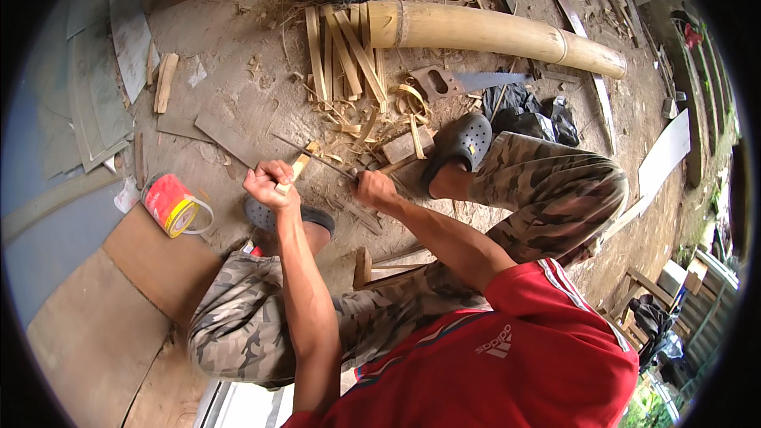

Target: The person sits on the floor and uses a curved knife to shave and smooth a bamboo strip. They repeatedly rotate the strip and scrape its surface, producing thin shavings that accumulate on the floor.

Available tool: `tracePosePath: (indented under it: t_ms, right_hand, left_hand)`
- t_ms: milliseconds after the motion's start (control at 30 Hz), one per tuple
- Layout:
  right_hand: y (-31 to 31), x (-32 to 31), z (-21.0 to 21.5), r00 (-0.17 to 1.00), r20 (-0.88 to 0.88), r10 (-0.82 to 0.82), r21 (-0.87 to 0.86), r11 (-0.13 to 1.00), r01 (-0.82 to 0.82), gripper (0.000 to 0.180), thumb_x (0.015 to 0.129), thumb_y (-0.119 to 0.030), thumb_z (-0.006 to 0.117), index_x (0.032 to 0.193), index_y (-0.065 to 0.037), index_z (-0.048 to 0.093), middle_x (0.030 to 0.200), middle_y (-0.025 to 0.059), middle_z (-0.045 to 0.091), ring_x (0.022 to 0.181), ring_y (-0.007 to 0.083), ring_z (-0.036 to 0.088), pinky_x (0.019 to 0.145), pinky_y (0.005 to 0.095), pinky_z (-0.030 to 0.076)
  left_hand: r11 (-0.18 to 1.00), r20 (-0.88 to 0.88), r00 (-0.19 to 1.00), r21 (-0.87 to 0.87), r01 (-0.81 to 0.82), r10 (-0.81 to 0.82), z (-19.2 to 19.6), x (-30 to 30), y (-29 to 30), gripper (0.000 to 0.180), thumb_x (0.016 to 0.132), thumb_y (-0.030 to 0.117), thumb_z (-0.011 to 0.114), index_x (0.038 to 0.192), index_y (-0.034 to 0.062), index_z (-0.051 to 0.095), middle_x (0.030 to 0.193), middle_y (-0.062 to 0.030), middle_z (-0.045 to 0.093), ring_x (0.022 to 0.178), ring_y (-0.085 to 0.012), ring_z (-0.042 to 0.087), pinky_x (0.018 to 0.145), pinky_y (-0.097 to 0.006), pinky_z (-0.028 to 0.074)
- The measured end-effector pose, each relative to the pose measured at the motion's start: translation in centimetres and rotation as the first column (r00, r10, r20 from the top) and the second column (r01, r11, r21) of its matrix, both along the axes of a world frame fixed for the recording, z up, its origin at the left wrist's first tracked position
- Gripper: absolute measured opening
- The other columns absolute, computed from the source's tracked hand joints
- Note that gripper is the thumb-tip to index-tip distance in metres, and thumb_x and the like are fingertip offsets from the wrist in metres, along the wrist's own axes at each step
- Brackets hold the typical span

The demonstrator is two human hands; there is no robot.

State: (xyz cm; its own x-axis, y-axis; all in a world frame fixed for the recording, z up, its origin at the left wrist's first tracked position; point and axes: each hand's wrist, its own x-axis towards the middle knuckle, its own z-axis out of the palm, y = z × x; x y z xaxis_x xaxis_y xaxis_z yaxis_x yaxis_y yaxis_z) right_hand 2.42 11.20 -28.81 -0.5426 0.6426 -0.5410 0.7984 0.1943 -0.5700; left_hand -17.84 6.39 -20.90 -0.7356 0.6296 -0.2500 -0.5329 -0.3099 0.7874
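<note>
My left hand (272,184) is closed around a short bamboo strip (301,163), which sticks out past the fist and tilts up to the right. In my right hand (376,191) is a knife, its handle hidden in the fist. The knife's long, thin dark blade (329,164) points up and left and crosses the strip; whether it cuts in or only rests there I cannot tell. Curled bamboo shavings (361,128) lie on the ground just beyond both hands. A wooden block (404,145) sits near my right foot.
Several split bamboo strips (342,55) lie beside a thick bamboo pole (491,32). A handsaw (460,82) and black plastic bags (531,115) are by my right shoe (468,141). At left a red bucket (169,202) lies tipped near brown boards (154,257).
</note>
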Motion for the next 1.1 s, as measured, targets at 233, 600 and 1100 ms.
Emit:
tracePosePath:
  t_ms: [233,600,1100]
  right_hand:
    - [1.2,-2.2,1.5,0.99,0.14,-0.021,-0.376,0.924,0.073,0.056,0.087,-0.045,0.055,0.107,0.007,0.061,0.106,0.0303,0.064,0.099,0.0418,0.063,0.084,0.0473,0.051]
    - [-1.0,-3.2,4.1,0.987,-0.156,0.047,0.066,0.997,-0.037,0.03,0.084,-0.029,0.058,0.077,0.001,0.059,0.08,0.0225,0.068,0.066,0.0414,0.066,0.061,0.0491,0.054]
    - [1.8,-2.9,1.8,0.983,0.145,-0.117,-0.429,0.887,0.169,0.047,0.086,-0.034,0.059,0.094,0.012,0.057,0.076,0.0215,0.066,0.056,0.0269,0.065,0.047,0.0415,0.05]
  left_hand:
    - [0.985,0.039,0.987,0.065,-0.161,0.158,2.8,-0.9,1.0,0.06,0.091,0.053,0.032,0.061,0.0047,0.051,0.047,-0.0041,0.04,0.045,-0.017,0.037,0.052,-0.031,0.034]
    - [0.983,-0.033,0.983,0.044,-0.18,0.181,2.3,-1.3,0.4,0.055,0.087,0.052,0.034,0.057,0.008,0.047,0.044,-0.0008,0.035,0.041,-0.0123,0.03,0.047,-0.028,0.027]
    - [0.997,0.249,0.967,0.024,-0.07,0.062,0.0,-0.4,0.6,0.062,0.088,0.058,0.031,0.06,0.0058,0.05,0.043,-0.0053,0.039,0.04,-0.0177,0.036,0.045,-0.032,0.032]
